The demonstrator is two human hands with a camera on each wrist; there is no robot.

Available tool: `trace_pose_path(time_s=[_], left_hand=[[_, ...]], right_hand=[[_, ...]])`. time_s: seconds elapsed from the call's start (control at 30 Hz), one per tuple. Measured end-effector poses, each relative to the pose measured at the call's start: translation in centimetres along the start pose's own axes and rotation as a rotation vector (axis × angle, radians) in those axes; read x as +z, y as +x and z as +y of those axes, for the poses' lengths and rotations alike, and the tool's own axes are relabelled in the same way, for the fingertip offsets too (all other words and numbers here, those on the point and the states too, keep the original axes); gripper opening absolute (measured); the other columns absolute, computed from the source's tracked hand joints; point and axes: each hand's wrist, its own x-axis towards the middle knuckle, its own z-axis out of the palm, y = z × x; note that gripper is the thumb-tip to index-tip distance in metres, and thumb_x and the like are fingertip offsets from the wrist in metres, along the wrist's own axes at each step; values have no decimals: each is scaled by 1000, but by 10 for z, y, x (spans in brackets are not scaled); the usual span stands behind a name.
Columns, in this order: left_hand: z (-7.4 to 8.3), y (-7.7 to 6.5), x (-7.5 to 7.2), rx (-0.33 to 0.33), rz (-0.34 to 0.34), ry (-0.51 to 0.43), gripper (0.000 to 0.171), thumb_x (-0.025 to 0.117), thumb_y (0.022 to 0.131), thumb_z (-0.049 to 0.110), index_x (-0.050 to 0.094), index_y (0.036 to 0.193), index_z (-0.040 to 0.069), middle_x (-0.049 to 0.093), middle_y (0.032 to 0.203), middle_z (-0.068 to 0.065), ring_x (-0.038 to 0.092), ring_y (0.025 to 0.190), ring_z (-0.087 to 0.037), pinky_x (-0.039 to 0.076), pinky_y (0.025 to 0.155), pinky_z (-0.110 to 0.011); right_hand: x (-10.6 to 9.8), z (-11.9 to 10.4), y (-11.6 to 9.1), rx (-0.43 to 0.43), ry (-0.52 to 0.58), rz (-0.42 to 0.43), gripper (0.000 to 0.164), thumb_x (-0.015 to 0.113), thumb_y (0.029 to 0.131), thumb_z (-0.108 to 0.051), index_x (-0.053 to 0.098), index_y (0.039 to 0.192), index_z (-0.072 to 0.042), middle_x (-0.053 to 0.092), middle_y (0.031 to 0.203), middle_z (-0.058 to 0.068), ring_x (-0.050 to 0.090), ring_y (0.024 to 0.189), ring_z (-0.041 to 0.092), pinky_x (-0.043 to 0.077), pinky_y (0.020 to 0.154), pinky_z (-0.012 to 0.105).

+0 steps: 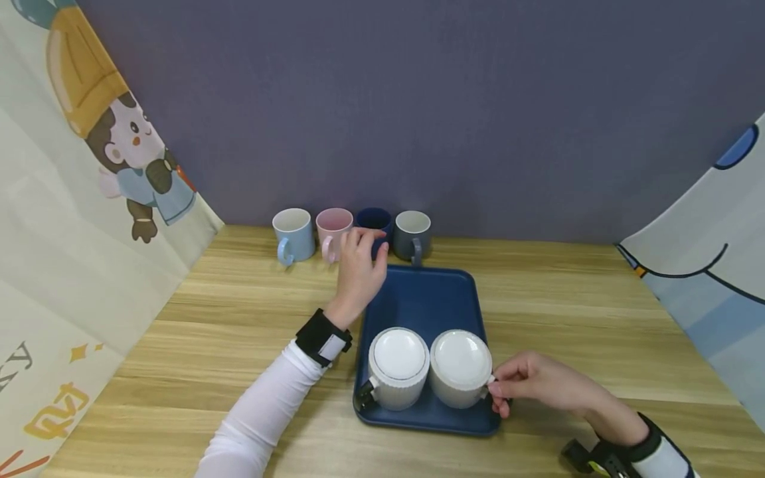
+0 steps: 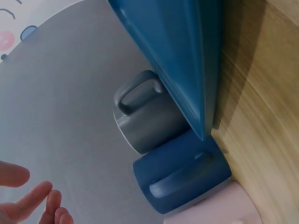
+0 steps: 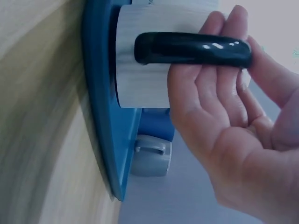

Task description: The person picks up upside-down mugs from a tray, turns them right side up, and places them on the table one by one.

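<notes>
A white ribbed round mug with a glossy black handle (image 1: 460,378) sits at the near right of a blue rectangular rimmed tray (image 1: 418,299), its handle gripped by a person's right hand (image 1: 534,382). The left hand (image 1: 361,265), well apart from the other and holding nothing, hovers by the tray's far left corner near a navy cylindrical mug (image 2: 180,170). Left on the tray stands a matching white mug (image 1: 398,372); beyond its far edge, grey (image 1: 412,232), pink (image 1: 333,234) and light-blue (image 1: 301,240) mugs line the wood-grain tabletop (image 1: 556,299).

A white sleeve (image 1: 259,411) meets a black wrist strap (image 1: 315,332) bearing a pale patch (image 1: 331,347).
</notes>
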Motion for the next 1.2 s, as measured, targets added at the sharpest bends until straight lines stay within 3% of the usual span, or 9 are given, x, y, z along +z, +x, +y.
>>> trace_pose_path(time_s=[0.23,0.37,0.53,0.77,1.2], left_hand=[[-3,4,-4,-4,32,16,14,62,88,10,67,99,3,58,97,-14,48,94,-33,36,82,-44],[-4,6,-6,-16,29,19,15,60,89,12,66,100,3,58,97,-14,47,93,-32,36,82,-43],[-3,8,-6,-23,27,10,17,60,90,13,66,101,2,58,98,-14,47,93,-32,37,81,-43],[0,10,-5,-30,34,10,17,61,89,14,66,101,4,58,99,-14,47,93,-31,37,81,-43],[11,18,-7,-48,61,-13,19,61,89,16,67,102,4,61,100,-13,50,96,-31,39,83,-42]], right_hand=[[-7,-7,0,3,54,7,27,47,98,-6,57,95,19,68,77,-2,64,76,7,53,74,28],[-15,-10,1,22,147,15,25,43,100,-7,61,95,9,67,82,-6,63,79,7,52,76,26],[-28,-15,4,-48,293,2,29,34,102,-6,63,99,-6,64,88,-6,60,85,6,50,79,23],[-42,-22,11,-134,427,63,34,30,104,-6,63,100,-11,61,91,-7,57,86,6,49,79,21],[-51,-34,24,-133,586,132,31,31,104,-11,62,97,-9,60,92,-3,57,87,7,49,80,21]])
